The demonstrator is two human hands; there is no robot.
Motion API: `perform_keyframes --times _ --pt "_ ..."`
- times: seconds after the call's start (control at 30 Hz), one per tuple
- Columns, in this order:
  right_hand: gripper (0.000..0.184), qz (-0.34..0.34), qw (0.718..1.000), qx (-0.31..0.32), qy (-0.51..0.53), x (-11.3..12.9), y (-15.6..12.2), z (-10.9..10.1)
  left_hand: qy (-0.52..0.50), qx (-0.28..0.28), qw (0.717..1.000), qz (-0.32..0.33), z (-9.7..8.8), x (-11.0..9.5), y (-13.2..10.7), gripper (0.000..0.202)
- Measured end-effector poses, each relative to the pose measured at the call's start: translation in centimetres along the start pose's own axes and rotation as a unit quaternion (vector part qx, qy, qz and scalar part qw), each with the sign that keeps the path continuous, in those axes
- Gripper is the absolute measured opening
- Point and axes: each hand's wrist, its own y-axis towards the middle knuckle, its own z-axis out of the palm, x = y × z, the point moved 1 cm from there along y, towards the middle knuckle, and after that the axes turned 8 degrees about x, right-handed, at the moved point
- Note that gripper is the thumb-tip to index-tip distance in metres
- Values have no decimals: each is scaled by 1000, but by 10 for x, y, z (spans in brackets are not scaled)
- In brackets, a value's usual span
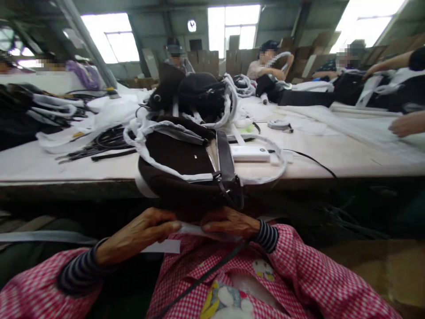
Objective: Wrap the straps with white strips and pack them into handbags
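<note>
the bag (181, 155) overhangs the worktop (365, 161), unclosed, its strap (195, 177) already wrapped; below, left hand (141, 230) and right hand (232, 221), fingers nearly closed, pinch film (192, 229), seemingly not on the bag.

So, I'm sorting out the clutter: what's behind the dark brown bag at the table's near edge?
Behind the dark brown bag lie a black bag and a white-wrapped strap; the tabletop directly behind it is hidden.

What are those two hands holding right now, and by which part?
Translucent plastic: the left hand pinches its left end, the right hand its upper edge farther right. Whether either also grips the dark bag is hidden.
</note>
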Motion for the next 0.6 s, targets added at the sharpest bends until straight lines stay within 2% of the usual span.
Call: perform_keyframes --times 0.07,0.17,0.3,0.43,0.53,0.6 --pt "43 36 998 26 46 2 6 3 -27 46 998 30 -7 3 6 51" --pt "48 110 991 39 68 3 -4 -1 -47 111 990 70 -18 22 8 48" --pt "47 138 990 -13 12 5 -18 -13 -59 156 983 78 -21 62 11 47" --pt "46 190 979 -27 -70 3 -23 -18 -81 126 985 80 -14 85 17 51" --pt "48 236 962 -78 -113 -3 -28 -15 -70 89 987 110 -8 84 23 48" --pt "50 238 955 -107 -139 -8 -30 -12 -43 67 988 133 -2 78 30 47"
